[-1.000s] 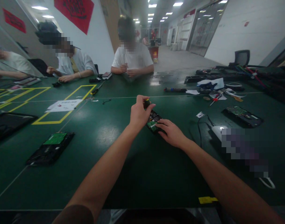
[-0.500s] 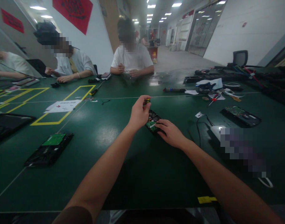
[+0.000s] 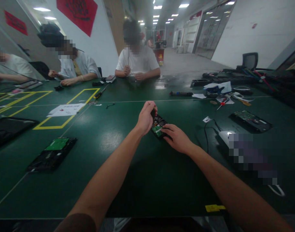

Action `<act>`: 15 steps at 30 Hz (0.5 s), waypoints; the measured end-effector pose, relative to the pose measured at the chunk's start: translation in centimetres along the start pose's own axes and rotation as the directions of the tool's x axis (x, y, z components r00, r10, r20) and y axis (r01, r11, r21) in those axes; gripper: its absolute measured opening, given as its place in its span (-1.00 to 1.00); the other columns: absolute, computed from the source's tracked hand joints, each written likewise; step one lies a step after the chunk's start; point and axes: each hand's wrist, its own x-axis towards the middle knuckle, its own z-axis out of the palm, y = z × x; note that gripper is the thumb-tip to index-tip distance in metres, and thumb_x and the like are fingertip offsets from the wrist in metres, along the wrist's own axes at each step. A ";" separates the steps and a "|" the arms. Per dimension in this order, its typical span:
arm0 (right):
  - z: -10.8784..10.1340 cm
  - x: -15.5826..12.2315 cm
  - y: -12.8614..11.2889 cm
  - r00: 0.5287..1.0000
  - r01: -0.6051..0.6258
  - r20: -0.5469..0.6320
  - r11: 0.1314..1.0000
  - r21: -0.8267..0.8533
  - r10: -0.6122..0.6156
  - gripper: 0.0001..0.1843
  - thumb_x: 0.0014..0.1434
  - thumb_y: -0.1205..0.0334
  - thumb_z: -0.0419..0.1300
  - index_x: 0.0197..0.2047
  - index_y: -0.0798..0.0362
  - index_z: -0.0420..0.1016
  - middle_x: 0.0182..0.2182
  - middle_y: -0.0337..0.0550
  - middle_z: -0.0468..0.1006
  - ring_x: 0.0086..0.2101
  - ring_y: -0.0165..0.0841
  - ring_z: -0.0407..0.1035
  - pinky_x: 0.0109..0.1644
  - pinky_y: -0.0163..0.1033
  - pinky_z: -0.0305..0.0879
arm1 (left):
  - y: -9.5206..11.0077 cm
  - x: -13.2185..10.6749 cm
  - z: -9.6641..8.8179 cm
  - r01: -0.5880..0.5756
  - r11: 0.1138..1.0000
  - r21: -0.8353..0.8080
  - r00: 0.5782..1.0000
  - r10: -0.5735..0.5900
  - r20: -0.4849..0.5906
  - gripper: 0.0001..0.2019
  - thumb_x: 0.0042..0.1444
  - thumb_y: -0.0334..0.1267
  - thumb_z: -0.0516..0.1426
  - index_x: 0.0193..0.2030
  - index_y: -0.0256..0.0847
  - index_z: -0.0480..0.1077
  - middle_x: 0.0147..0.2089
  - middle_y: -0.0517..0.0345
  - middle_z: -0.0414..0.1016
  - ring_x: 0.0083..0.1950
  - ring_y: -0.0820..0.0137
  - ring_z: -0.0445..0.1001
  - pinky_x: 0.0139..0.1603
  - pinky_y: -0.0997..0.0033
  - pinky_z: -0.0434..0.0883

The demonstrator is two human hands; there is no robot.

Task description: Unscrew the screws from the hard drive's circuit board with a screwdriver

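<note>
Near the middle of the table lies an opened black electronic device (image 3: 157, 125) with a green circuit board showing. My left hand (image 3: 147, 116) is closed around a small dark upright screwdriver (image 3: 153, 112) at the device's far left edge. Most of the screwdriver is hidden by the fingers, and its tip cannot be made out. My right hand (image 3: 176, 137) rests with fingers spread on the near right side of the device, touching its edge and board.
Another opened device (image 3: 52, 154) lies at left, one more (image 3: 251, 120) at right. A white power strip (image 3: 224, 135) with a cable is at right. Beyond are a dark cylindrical tool (image 3: 181, 93), a red-handled screwdriver (image 3: 222, 103) and a yellow-black screwdriver (image 3: 98, 94). Several people sit opposite.
My left hand has turned and its fingers have closed further around the screwdriver, hiding the yellow on its handle. My right hand and the device stay put; the view shifts slightly.
</note>
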 end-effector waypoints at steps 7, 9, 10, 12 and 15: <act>0.0 -0.1 0.0 1.000 -0.004 -0.006 1.000 -0.020 0.003 -0.58 0.29 0.31 0.23 0.21 0.05 0.51 0.21 0.09 0.46 0.22 -0.03 0.34 0.34 0.21 0.31 | -0.9 0.5 -0.8 0.036 0.999 -0.039 0.999 -0.037 -0.014 -0.90 0.34 -0.18 0.04 -0.16 -0.07 0.16 -0.34 0.26 0.34 -0.36 0.47 0.39 -0.24 0.44 0.43; 0.0 -0.1 0.0 1.000 -0.001 -0.004 1.000 -0.019 0.001 -0.58 0.29 0.32 0.23 0.21 0.03 0.51 0.21 0.08 0.46 0.22 -0.03 0.34 0.33 0.22 0.32 | -1.2 0.6 -0.9 0.031 0.998 -0.056 0.999 -0.032 -0.025 -0.86 0.35 -0.13 0.05 -0.16 -0.07 0.13 -0.34 0.27 0.35 -0.38 0.47 0.38 -0.26 0.44 0.42; 0.0 -0.1 0.0 1.000 0.001 -0.003 1.000 -0.017 -0.001 -0.58 0.29 0.32 0.23 0.21 0.02 0.51 0.21 0.07 0.46 0.22 -0.04 0.34 0.33 0.22 0.32 | -1.3 0.6 -0.9 0.027 0.998 -0.056 0.999 -0.029 -0.029 -0.84 0.36 -0.11 0.05 -0.16 -0.07 0.13 -0.34 0.27 0.35 -0.38 0.47 0.38 -0.27 0.44 0.42; 0.1 -0.1 0.1 1.000 0.002 -0.006 1.000 -0.011 -0.002 -0.58 0.30 0.32 0.23 0.21 0.00 0.50 0.22 0.05 0.46 0.22 -0.04 0.34 0.33 0.23 0.32 | -1.4 0.6 -1.0 0.025 0.999 -0.038 0.999 -0.027 -0.031 -0.82 0.36 -0.09 0.04 -0.18 -0.07 0.13 -0.34 0.26 0.36 -0.39 0.47 0.38 -0.27 0.42 0.42; 0.1 -0.1 0.1 1.000 -0.004 -0.007 1.000 -0.010 0.004 -0.58 0.30 0.31 0.23 0.22 0.00 0.50 0.22 0.06 0.45 0.23 -0.04 0.33 0.33 0.24 0.31 | -1.1 0.6 -1.0 0.038 0.999 -0.004 0.999 -0.038 -0.004 -0.83 0.36 -0.10 0.05 -0.19 -0.09 0.17 -0.33 0.24 0.40 -0.37 0.45 0.41 -0.23 0.39 0.45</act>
